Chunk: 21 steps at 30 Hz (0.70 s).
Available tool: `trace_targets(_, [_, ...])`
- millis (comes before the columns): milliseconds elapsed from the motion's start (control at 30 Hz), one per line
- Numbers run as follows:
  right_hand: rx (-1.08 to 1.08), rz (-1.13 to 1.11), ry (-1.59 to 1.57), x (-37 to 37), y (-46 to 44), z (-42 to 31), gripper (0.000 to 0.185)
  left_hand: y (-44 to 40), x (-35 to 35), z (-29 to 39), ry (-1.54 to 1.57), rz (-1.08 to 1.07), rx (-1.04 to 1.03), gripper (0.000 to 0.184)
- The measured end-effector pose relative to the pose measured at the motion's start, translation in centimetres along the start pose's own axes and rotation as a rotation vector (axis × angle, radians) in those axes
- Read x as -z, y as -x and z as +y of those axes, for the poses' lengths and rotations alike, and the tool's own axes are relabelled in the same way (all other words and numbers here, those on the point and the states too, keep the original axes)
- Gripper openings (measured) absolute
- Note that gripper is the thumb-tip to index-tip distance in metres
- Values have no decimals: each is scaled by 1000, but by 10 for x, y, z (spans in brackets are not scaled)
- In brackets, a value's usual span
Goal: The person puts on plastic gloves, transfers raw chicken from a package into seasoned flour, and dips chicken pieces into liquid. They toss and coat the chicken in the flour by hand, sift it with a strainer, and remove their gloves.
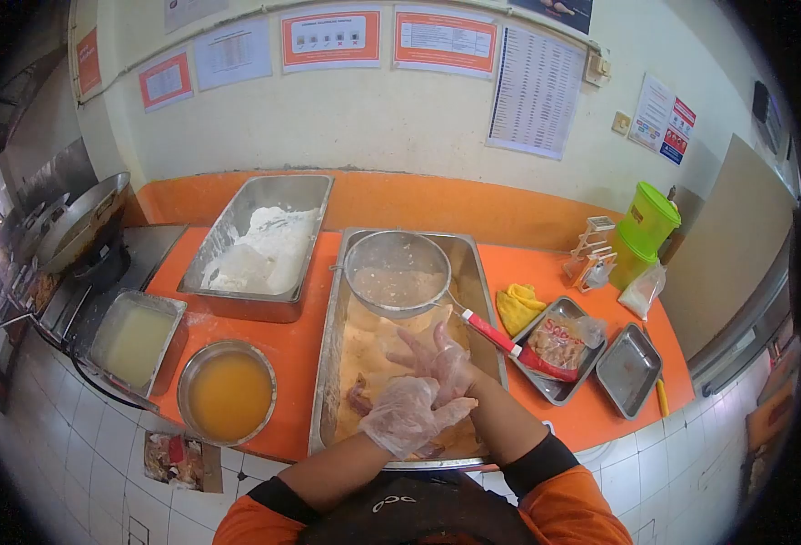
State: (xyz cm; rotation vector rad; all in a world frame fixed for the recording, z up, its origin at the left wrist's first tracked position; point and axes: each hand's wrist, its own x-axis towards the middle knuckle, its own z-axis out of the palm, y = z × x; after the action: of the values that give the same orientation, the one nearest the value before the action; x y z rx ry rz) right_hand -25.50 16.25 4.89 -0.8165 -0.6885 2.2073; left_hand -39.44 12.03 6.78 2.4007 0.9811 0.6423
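Head view: right hand (438,361), fingers wide, hovers above powder (368,341); left hand (407,418) crosses near its wrist, grip unclear. Meat (358,396) lies at left hand's ten o'clock; low movements, clear of the sieve (397,272) at twelve, should limit spills.

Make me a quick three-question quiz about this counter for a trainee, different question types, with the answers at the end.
1. Multiple choice: Which tool sits over the far end of the large middle tray?
A) a ladle
B) a sieve
C) a whisk

2. True or false: The left hand and the right hand both wear thin, clear gloves.

3. Fill in the blank: In the picture, the round bowl of orange liquid stands to the ____ of the large middle tray.

Key:
1. B
2. True
3. left
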Motion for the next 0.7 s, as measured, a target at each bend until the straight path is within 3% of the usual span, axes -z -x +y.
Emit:
trace_targets(67, [-10, -57, 39, 14, -9, 7, 95, -4, -49, -39, 47, 142, -308, 42])
trace_targets(133, [44, -84, 114, 26, -16, 12, 94, -3, -60, -49, -30, 119, -501, 46])
trace_targets(200, [163, -74, 221, 31, -21, 19, 92, -2, -36, -32, -221, -79, -577, 48])
trace_targets(267, [202, 83, 81, 32, -26, 25, 88, 0, -32, -26, -6, -291, -408, 47])
trace_targets(333, [236, 250, 21, 47, -32, 31, 83, -4, -15, -16, -78, -505, -326, 47])
trace_targets(367, [258, 355, 109, 75, -42, 37, 80, -13, 5, -8, -259, -616, -332, 47])
trace_targets(400, [278, 484, 280, 107, -56, 46, 78, -23, 2, -25, -285, -701, -227, 46])
trace_targets(467, [324, 754, 984, 201, -97, 62, 72, -43, -19, -80, -191, -838, 96, 42])
trace_targets(533, [237, 1124, 1069, 166, -83, 35, 70, -70, 16, -74, -870, -985, -168, 31])
trace_targets(567, [192, 1313, 1106, 153, -76, 31, 68, -69, 11, -87, -794, -750, 33, 29])
trace_targets(600, [132, 1259, 1232, 145, -72, 35, 71, -73, 0, -109, -711, -512, 225, 28])
trace_targets(667, [13, 1130, 1478, 128, -71, 43, 75, -73, -29, -148, -788, -619, 195, 27])
trace_targets(700, [75, 1127, 1605, 118, -74, 48, 73, -73, -45, -166, -828, -671, 183, 27])
